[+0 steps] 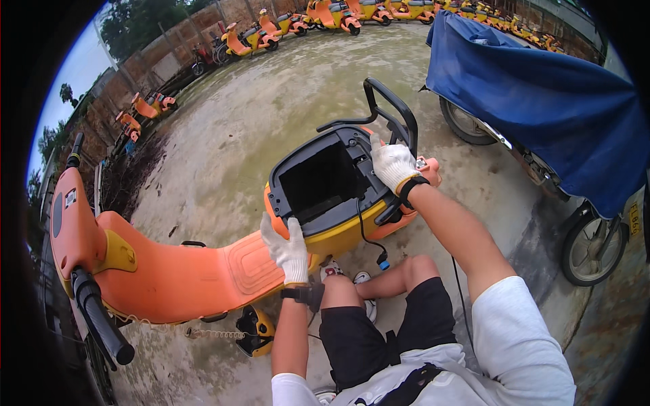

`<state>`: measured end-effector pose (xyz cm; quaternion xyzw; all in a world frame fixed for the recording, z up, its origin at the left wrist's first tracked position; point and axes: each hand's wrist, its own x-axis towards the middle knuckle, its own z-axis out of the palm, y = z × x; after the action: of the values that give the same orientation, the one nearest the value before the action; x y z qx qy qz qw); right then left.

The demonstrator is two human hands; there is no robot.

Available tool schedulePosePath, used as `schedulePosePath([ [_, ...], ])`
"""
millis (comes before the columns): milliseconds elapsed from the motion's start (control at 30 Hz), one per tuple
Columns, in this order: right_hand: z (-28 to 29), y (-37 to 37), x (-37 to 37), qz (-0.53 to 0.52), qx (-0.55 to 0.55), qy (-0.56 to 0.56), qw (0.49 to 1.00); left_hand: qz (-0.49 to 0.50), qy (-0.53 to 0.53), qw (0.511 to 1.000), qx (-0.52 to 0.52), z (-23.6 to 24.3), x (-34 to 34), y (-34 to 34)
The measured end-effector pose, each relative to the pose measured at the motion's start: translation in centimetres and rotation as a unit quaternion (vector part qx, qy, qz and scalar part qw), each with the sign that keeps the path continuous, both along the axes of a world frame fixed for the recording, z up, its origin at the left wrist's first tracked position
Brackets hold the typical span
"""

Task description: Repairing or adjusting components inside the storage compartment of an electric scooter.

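An orange and yellow electric scooter (196,271) stands across in front of me, its handlebar end to the left. The seat is off, so the black compartment (321,181) under it lies exposed, its inside dark. My left hand (286,247), in a white knit glove, rests on the compartment's front edge with thumb and fingers apart. Gloved too, my right hand (393,162) lies open on the rear rim by the black grab rail (409,122), one finger stretched out. A black cable with a blue-tipped plug (383,261) hangs down the near side.
A motorcycle under a blue cover (535,101) stands at the right. A yellow and black helmet (256,331) hangs low beside the scooter, near a coiled cord (217,334). More orange and yellow scooters (332,15) line the brick wall (169,54) at the back.
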<state>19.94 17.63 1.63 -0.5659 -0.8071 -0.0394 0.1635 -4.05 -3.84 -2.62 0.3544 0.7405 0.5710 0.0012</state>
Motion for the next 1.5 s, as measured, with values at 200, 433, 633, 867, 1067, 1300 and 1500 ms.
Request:
schedulePosePath([
  [200,0.7,-0.8,0.2,0.03,0.003,0.006,1.0,-0.202,-0.268,0.941,-0.045,0.7,-8.1,5.1],
  [433,0.1,-0.4,0.4,0.047,0.013,-0.029,0.998,-0.179,-0.184,0.966,-0.001,-2.0,-8.6,6.0],
  [633,1.0,-1.0,0.2,0.022,0.003,-0.026,0.999,-0.179,-0.145,0.973,0.005,-2.3,-8.8,5.9],
  [867,1.5,-1.3,0.1,0.021,-0.01,-0.01,1.0,-0.128,-0.175,0.976,-0.029,-0.6,-7.1,5.7],
  [1067,1.8,-1.3,0.2,0.006,-0.017,-0.019,1.0,-0.177,-0.168,0.956,-0.162,1.9,-6.5,4.6],
  [1300,1.9,-1.2,0.0,-0.001,-0.003,0.002,1.0,-0.237,-0.191,0.942,-0.141,1.4,-7.5,5.2],
  [1500,1.9,-1.1,0.4,0.029,0.037,-0.03,0.998,-0.269,-0.306,0.911,-0.058,1.7,-6.5,4.3],
])
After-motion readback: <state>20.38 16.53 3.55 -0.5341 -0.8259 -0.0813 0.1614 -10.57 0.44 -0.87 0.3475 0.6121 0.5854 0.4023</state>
